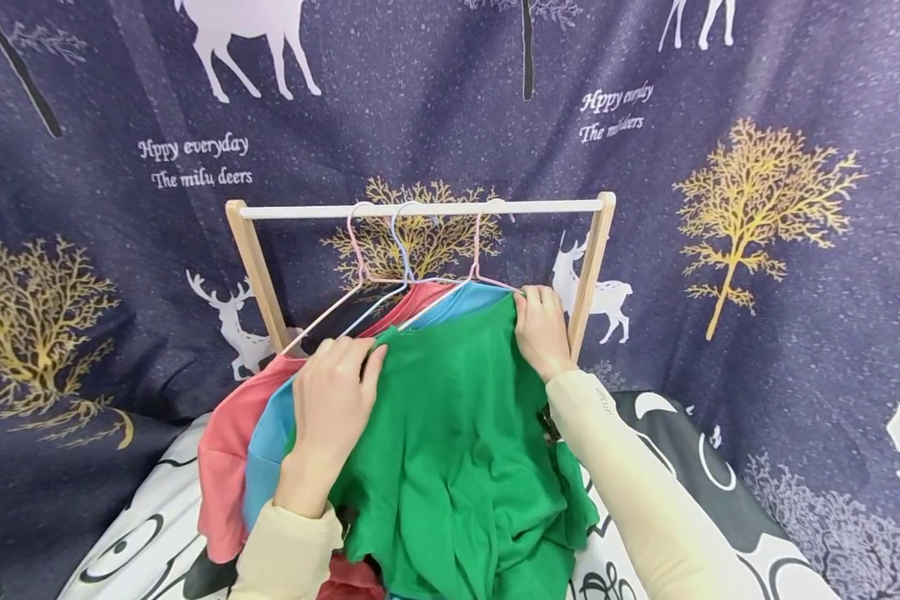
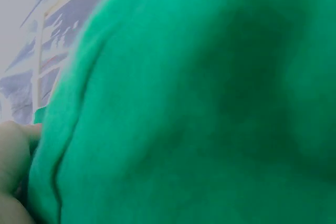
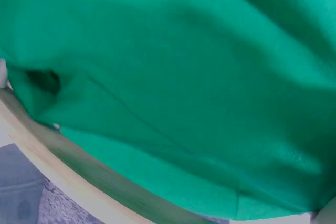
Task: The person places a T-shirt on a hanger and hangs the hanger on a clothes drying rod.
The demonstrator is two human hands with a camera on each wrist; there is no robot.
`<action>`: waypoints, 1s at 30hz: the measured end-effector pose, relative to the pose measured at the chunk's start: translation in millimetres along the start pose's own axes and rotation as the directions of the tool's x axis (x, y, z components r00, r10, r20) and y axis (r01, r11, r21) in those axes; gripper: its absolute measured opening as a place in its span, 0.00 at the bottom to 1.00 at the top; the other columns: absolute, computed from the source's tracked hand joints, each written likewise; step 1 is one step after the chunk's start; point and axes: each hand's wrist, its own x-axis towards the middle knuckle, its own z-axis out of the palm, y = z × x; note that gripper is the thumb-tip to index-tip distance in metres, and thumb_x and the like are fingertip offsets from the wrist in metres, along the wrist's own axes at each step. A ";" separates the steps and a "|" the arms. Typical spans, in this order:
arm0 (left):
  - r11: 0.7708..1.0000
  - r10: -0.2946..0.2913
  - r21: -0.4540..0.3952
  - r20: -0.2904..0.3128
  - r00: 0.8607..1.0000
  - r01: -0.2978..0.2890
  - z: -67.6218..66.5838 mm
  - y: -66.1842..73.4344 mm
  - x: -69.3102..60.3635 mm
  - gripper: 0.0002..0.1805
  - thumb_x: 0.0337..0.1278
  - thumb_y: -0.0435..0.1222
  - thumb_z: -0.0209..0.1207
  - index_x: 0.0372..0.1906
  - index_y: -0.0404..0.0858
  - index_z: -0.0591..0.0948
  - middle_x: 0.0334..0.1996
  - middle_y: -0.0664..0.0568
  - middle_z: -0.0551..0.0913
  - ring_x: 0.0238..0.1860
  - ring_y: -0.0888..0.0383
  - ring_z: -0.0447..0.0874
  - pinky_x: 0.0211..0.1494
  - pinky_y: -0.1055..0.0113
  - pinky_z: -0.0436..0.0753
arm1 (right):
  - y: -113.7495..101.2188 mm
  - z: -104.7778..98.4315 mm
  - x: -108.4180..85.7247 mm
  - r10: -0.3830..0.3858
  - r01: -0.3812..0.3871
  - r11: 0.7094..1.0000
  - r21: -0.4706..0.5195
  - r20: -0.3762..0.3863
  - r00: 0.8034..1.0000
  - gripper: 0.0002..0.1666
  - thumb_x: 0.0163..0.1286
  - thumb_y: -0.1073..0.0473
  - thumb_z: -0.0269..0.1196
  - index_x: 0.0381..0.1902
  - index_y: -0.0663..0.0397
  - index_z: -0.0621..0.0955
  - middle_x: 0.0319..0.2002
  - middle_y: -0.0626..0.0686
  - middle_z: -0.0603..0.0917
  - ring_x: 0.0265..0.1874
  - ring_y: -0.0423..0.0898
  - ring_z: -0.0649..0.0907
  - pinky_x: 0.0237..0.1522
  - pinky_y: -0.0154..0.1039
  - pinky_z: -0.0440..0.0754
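Observation:
A green shirt [image 1: 457, 417] hangs in front on a pink hanger [image 1: 477, 250] hooked over the rack's white rail. My left hand [image 1: 333, 400] grips the shirt's left shoulder, thumb toward the collar. At the other shoulder, close to the hanger's right arm, my right hand [image 1: 542, 329] pinches the fabric. Behind the green shirt hang a blue shirt [image 1: 270, 450] and a red shirt [image 1: 228, 450]. Green cloth [image 2: 173, 98] fills most of the left wrist view, with part of a hand at its left edge. In the right wrist view, green cloth [image 3: 157, 87] hides most of the fingers.
The clothes rack has a white rail [image 1: 300, 212] and wooden posts, the right post [image 1: 591, 267] close to my right hand. A blue hanger [image 1: 401, 242] and another pink hanger [image 1: 356, 242] hang farther left. Below lies black-and-white patterned bedding [image 1: 150, 525]; a dark printed curtain [image 1: 435, 125] stands behind.

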 end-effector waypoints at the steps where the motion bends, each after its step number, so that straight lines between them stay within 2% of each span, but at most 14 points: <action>1: 1.000 -0.003 -0.007 0.001 1.000 0.003 1.2 1.0 -2.6 0.11 0.66 0.41 0.60 0.37 0.38 0.85 0.28 0.48 0.82 0.30 0.47 0.78 0.29 0.53 0.75 | 0.7 0.7 -0.7 0.002 -0.002 1.000 0.000 -0.009 1.000 0.21 0.81 0.55 0.44 0.48 0.69 0.76 0.46 0.68 0.75 0.50 0.64 0.73 0.58 0.54 0.66; 7: 0.999 -0.038 -0.003 0.050 0.998 0.038 6.3 2.0 -14.3 0.09 0.67 0.41 0.60 0.39 0.39 0.84 0.31 0.49 0.83 0.32 0.48 0.80 0.30 0.54 0.78 | -0.7 -0.2 2.7 0.005 -0.004 1.000 0.013 -0.049 0.999 0.23 0.82 0.54 0.42 0.48 0.70 0.75 0.48 0.69 0.72 0.53 0.65 0.71 0.61 0.53 0.64; 10: 0.998 -0.067 -0.005 0.102 0.992 0.068 5.1 -3.6 -18.1 0.11 0.67 0.43 0.59 0.41 0.41 0.85 0.34 0.49 0.85 0.36 0.48 0.83 0.33 0.52 0.79 | -1.9 0.5 3.7 0.006 -0.004 1.000 0.028 -0.081 0.997 0.21 0.81 0.56 0.44 0.49 0.71 0.74 0.50 0.70 0.71 0.54 0.65 0.69 0.63 0.53 0.62; 14: 0.989 -0.141 -0.020 0.151 0.979 0.145 -2.3 -15.6 -22.9 0.10 0.65 0.44 0.61 0.42 0.43 0.85 0.37 0.50 0.85 0.40 0.48 0.84 0.37 0.49 0.79 | -2.8 0.9 1.7 0.030 -0.026 0.999 0.046 -0.086 0.996 0.20 0.80 0.57 0.46 0.52 0.72 0.72 0.54 0.71 0.68 0.58 0.66 0.67 0.64 0.54 0.60; 18: 0.978 -0.197 -0.038 0.162 0.967 0.206 -10.0 -25.4 -28.5 0.08 0.65 0.44 0.61 0.41 0.45 0.84 0.34 0.53 0.83 0.37 0.47 0.84 0.36 0.47 0.77 | -2.0 0.3 -0.9 0.067 -0.064 0.997 0.050 -0.065 0.996 0.21 0.80 0.56 0.45 0.53 0.72 0.72 0.58 0.71 0.66 0.61 0.66 0.65 0.66 0.53 0.59; 23: 0.976 -0.204 -0.045 0.167 0.965 0.214 -14.5 -29.0 -35.0 0.09 0.66 0.45 0.61 0.43 0.46 0.83 0.37 0.53 0.84 0.37 0.46 0.84 0.36 0.47 0.77 | -5.5 -3.9 -2.6 0.129 -0.124 0.989 0.076 -0.067 0.989 0.21 0.80 0.56 0.46 0.57 0.70 0.70 0.62 0.71 0.63 0.65 0.64 0.62 0.68 0.51 0.56; 30: 0.966 -0.248 -0.025 0.182 0.951 0.257 -27.4 -30.4 -42.0 0.10 0.65 0.46 0.62 0.43 0.45 0.83 0.37 0.50 0.86 0.38 0.44 0.84 0.39 0.45 0.77 | -24.7 -21.0 -12.3 0.190 -0.178 0.963 0.203 -0.043 0.981 0.24 0.79 0.58 0.44 0.66 0.66 0.66 0.69 0.70 0.58 0.70 0.61 0.58 0.70 0.50 0.52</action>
